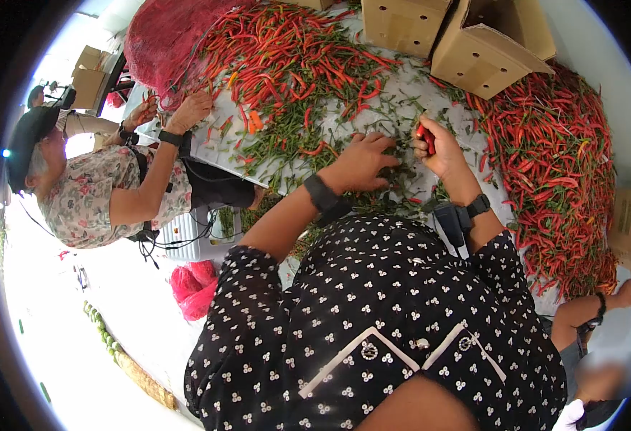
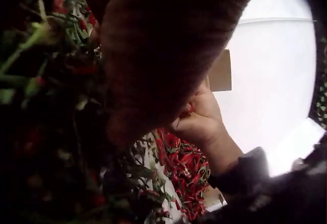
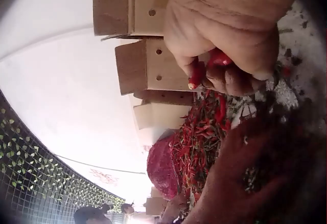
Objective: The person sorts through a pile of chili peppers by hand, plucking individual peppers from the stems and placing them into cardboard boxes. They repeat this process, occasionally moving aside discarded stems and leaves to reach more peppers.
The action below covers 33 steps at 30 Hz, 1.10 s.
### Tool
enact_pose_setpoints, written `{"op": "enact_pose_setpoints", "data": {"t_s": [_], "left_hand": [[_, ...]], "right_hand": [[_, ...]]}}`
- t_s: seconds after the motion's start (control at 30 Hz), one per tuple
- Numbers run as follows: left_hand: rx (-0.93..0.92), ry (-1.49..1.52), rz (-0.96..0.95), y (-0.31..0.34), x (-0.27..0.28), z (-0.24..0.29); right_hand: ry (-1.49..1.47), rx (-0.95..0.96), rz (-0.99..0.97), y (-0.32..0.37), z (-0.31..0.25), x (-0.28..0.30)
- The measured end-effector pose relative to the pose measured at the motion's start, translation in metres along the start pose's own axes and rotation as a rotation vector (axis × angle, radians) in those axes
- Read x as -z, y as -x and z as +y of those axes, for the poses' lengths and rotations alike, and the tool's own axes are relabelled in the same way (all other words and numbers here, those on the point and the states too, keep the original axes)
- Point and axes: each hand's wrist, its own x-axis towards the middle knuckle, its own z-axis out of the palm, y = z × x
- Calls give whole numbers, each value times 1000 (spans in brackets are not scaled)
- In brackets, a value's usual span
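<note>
My right hand (image 1: 442, 149) curls around a few red chillies (image 1: 425, 136). In the right wrist view their red ends (image 3: 196, 74) poke out between the thumb and the bent fingers. Palm down with fingers spread, my left hand (image 1: 364, 162) rests over green chilli stems and scattered chillies (image 1: 315, 129) on the white-covered table. It lies a little to the left of my right hand. The left wrist view is mostly dark, with the left hand (image 2: 158, 55) covering what lies under it.
A heap of red chillies (image 1: 286, 54) lies at the back left beside a red mesh sack (image 1: 161, 43); a larger pile (image 1: 552, 158) spreads along the right. Cardboard boxes (image 1: 484, 61) stand at the back. One person (image 1: 114, 172) works at the left, another (image 1: 581, 316) at the lower right.
</note>
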Motion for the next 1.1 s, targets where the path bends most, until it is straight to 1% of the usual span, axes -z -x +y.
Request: {"op": "enact_pose_setpoints", "data": {"t_s": [0.03,0.07,0.13,0.17,0.23,0.27,0.33,0.4,0.47,0.5,0.57,0.6,0.67,0.73,0.8,0.87,0.9,0.93,0.97,1.0,1.07,1.1], "left_hand": [[-14,-11,39,15,3,1],[-6,-10,39,30,7,3],[68,-44,-103,61,18,9],[74,-46,-104,76,22,12],[112,81,-138,104,29,17],[117,81,-139,112,34,19],[292,313,-343,122,48,24],[315,322,-349,123,57,16],[644,111,-79,110,59,2],[644,112,-79,102,59,-5],[668,-16,285,84,54,-18],[663,-15,286,75,49,-24],[740,-257,278,62,36,-35],[734,-249,263,56,28,-41],[724,-241,244,52,26,-47],[708,171,315,46,28,-49],[697,168,324,41,31,-50],[769,624,344,35,35,-46],[816,1086,349,30,39,-41],[805,1083,353,25,43,-35],[715,1342,345,15,46,-18],[709,1378,376,11,43,-13]], "right_hand": [[22,3,27,0,1,1],[45,5,53,0,1,1],[59,6,49,0,2,0],[56,5,52,0,3,-2],[52,-3,51,-2,6,-3],[62,-17,37,-5,7,-2],[74,-37,23,-7,11,-4],[107,-28,6,-7,13,-8],[126,-38,21,-7,15,-12],[143,-43,40,-7,16,-14],[167,-53,15,-3,18,-19],[191,-66,-11,-1,19,-22],[225,-75,-14,2,19,-23],[258,-81,-18,6,19,-25],[291,-72,-77,10,18,-27],[280,-67,-74,11,19,-29],[328,-68,-92,12,18,-32],[374,-72,-110,13,18,-35],[419,-43,-68,15,19,-43],[424,-33,-69,15,18,-47],[666,17,-143,13,14,-54],[670,24,-145,11,13,-57]]}}
